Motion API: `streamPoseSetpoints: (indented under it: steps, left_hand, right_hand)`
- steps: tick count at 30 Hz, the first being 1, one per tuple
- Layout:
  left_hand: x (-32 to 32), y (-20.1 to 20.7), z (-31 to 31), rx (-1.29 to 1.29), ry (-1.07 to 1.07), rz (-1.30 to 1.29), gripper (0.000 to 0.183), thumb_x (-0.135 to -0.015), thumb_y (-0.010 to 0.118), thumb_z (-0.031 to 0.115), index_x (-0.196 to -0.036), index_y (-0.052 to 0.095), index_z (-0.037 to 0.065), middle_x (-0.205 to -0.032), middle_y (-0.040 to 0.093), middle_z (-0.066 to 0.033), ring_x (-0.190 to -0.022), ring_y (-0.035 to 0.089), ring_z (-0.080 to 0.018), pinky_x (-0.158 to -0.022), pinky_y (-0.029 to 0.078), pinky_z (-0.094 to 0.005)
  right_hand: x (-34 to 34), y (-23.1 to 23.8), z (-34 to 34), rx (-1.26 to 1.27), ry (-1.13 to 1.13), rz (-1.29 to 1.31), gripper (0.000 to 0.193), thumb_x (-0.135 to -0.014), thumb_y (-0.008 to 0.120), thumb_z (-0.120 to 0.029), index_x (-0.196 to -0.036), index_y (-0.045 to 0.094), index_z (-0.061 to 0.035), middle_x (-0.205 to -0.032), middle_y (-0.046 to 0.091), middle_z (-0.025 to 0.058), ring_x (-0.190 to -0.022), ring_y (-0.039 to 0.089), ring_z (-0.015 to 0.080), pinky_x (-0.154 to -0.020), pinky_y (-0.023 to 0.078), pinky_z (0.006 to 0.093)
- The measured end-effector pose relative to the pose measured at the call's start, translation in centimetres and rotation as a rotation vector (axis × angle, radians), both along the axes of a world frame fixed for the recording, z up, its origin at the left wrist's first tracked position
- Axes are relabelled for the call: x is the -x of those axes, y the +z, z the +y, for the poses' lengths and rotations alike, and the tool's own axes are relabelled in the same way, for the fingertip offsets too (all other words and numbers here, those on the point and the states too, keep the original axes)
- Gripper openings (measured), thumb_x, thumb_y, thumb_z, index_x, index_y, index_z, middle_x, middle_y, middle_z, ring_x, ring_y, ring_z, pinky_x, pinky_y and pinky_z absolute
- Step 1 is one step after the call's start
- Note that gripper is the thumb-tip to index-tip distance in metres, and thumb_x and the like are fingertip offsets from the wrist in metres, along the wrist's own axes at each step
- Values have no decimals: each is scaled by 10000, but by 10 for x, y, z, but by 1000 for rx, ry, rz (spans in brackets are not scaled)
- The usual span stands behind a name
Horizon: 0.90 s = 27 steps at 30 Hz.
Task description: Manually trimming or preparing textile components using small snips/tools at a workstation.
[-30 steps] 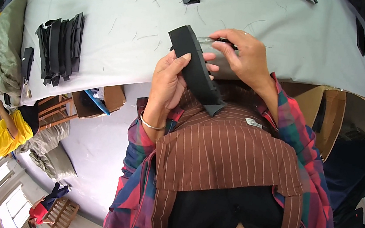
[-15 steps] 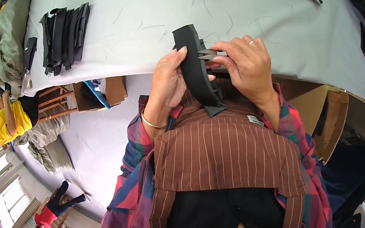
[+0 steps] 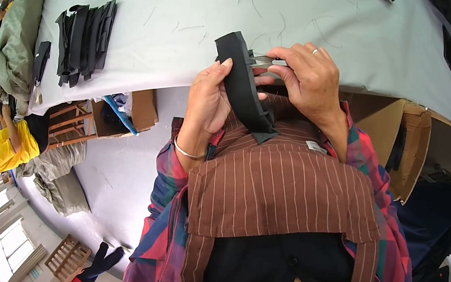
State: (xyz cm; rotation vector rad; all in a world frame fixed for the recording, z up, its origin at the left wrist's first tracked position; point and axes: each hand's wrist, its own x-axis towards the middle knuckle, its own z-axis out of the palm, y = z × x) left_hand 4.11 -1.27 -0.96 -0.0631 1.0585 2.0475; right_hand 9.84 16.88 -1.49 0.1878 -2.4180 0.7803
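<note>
My view: desk (image 3: pixel 134 48), bright, evenly lit; window (image 3: pixel 12 243), lower left, glaring white; edges bowed, corners black.

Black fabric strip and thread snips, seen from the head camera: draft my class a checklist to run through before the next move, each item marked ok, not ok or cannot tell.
1. Black fabric strip held by the left hand: ok.
2. Thread snips pinched in the right hand: ok.
3. Snips at the strip's right-hand edge: ok.
4. Left fingers safely clear of the blades: cannot tell; the strip partly hides them.
5. Grey tablecloth free of loose threads: not ok; several lie beyond the strip.
6. Row of black strips kept apart from the snips: ok, at the left.
</note>
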Motion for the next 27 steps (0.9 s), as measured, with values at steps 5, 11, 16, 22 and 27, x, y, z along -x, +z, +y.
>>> streamPoseSetpoints:
  steps: [5,11,16,22,27]
  left_hand:
    - [-6,-1,-4,-49,71,-40,367,-981,397,201,-1086,476,-141,-1100,567,-317,-990,610,-441,-775,570,-480]
    - [-14,5,-7,-71,43,-8,370,-977,403,202,-1078,493,-143,-1088,575,-316,-995,611,-430,-762,570,-466]
    - [-22,4,-10,-70,48,10,375,-976,404,208,-1083,499,-139,-1084,577,-320,-984,617,-422,-765,567,-460]
    - [-29,4,-12,-62,33,31,372,-979,403,212,-1095,496,-129,-1085,583,-310,-967,624,-409,-767,566,-447]
    - [-35,8,-13,-2,-7,157,393,-986,371,201,-1173,462,-132,-1139,574,-287,-994,625,-375,-795,566,-412]
  right_hand:
    - [-8,5,-1,-22,50,-13,182,-743,697,-145,-916,650,-116,-705,576,19,-636,511,217,-588,386,328]
    - [-11,2,-4,-52,18,63,179,-744,703,-196,-908,642,-159,-731,593,-30,-639,530,180,-588,379,315]
    - [-19,3,-9,-63,6,78,179,-739,705,-192,-904,642,-164,-733,594,-33,-637,530,178,-587,380,313]
    - [-27,1,-13,-62,-12,103,134,-747,700,-169,-870,647,-159,-731,607,-30,-634,542,176,-585,393,309]
    - [-27,11,-12,182,-114,36,113,-767,685,-168,-866,647,-130,-752,633,5,-670,582,209,-604,445,327]
